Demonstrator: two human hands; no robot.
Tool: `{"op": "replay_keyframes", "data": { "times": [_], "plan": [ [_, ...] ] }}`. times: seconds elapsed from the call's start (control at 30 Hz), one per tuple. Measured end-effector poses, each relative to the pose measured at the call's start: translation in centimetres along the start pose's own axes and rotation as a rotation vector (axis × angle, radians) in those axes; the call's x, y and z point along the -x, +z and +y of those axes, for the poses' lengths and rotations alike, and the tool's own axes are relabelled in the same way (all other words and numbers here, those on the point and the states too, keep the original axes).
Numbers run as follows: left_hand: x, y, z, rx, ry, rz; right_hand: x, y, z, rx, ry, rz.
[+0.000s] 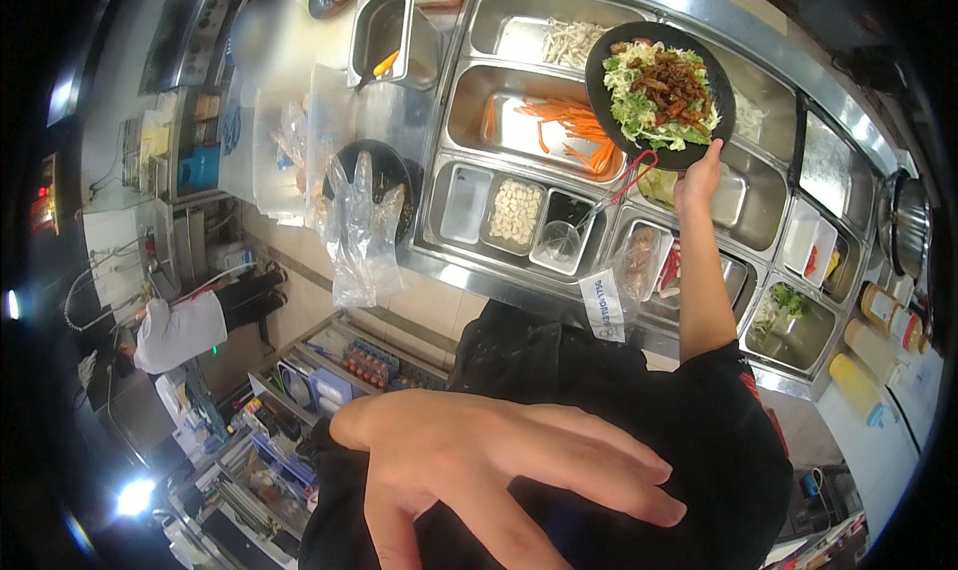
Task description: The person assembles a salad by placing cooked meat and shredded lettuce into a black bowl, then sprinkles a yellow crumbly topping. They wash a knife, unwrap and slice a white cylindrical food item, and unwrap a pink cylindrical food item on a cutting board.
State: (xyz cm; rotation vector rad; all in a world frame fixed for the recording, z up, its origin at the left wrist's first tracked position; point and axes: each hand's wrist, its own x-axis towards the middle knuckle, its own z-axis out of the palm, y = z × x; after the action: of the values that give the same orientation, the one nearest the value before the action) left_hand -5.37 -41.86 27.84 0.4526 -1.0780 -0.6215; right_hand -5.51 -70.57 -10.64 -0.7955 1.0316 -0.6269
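My right arm reaches out over the counter, and my right hand (702, 179) grips the near edge of a round black plate (600, 99). The plate carries a salad (639, 116) of shredded pale-green leaves topped with browned, saucy pieces that look like meat. It hangs above the metal food pans and hides parts of several. My left hand (479, 460) is close in front of my dark clothing, back upward, fingers spread, with nothing seen in it. Just below the plate, a red-handled wire strainer (561, 239) stands in a small container.
Pans hold carrot strips (574, 126), pale strips (574, 43), white pieces like garlic cloves (514, 214) and green herbs (783, 305). Clear plastic (361, 236) hangs over a black bowl (397, 161). Squeeze bottles (853, 378) stand at right. A person in white (185, 330) is at far left.
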Motion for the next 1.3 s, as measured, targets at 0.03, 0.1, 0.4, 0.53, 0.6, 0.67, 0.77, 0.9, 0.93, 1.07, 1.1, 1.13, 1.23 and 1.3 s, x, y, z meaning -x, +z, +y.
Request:
{"op": "replay_keyframes", "data": {
  "times": [0.03,0.1,0.4,0.53,0.6,0.67,0.77,0.9,0.93,1.07,1.1,1.13,1.23,1.3],
  "plan": [
    [0.2,-0.2,0.4,0.037,-0.119,0.009,-0.3,0.1,0.0,0.010,-0.031,-0.015],
    [1.0,-1.3,2.7,0.143,-0.467,0.025,-0.7,-0.1,-0.3,0.023,-0.053,-0.040],
    [8.0,-2.0,4.0,-0.344,-1.252,0.160,-1.2,-3.1,-4.9,0.025,-0.133,0.100],
    [12.0,-1.4,4.4,-0.346,-1.512,0.164,0.6,-5.6,-8.6,0.021,-0.197,0.141],
    [13.7,-1.3,4.5,-0.308,-1.523,0.157,1.9,-6.7,-10.3,0.050,-0.171,0.267],
    [14.8,-1.4,5.1,-0.285,-1.545,0.146,3.7,-7.9,-11.9,0.018,-0.201,0.331],
    [15.7,-1.9,6.3,-0.357,-1.580,-0.044,7.8,-10.3,-14.0,-0.124,-0.324,0.302],
    [15.3,-3.0,6.4,-0.348,-1.536,-0.425,15.9,-14.2,-15.9,-0.236,-0.321,0.461],
    [14.9,-3.1,6.3,-0.345,-1.575,-0.506,18.3,-15.2,-16.1,-0.272,-0.319,0.500],
    [13.2,-1.4,4.3,-0.331,-1.536,-0.765,27.2,-20.5,-16.4,-0.348,-0.375,0.568],
    [12.9,-0.8,3.6,-0.322,-1.510,-0.805,29.4,-22.4,-16.2,-0.350,-0.384,0.581],
    [12.7,-0.1,2.8,-0.310,-1.515,-0.849,31.3,-24.5,-16.0,-0.334,-0.383,0.624],
    [12.5,1.7,-0.3,-0.238,-1.526,-1.022,37.2,-31.3,-14.6,-0.284,-0.435,0.704],
    [14.2,3.3,-2.2,-0.194,-1.476,-1.087,41.4,-35.6,-12.9,-0.232,-0.469,0.799]
  ]
}}
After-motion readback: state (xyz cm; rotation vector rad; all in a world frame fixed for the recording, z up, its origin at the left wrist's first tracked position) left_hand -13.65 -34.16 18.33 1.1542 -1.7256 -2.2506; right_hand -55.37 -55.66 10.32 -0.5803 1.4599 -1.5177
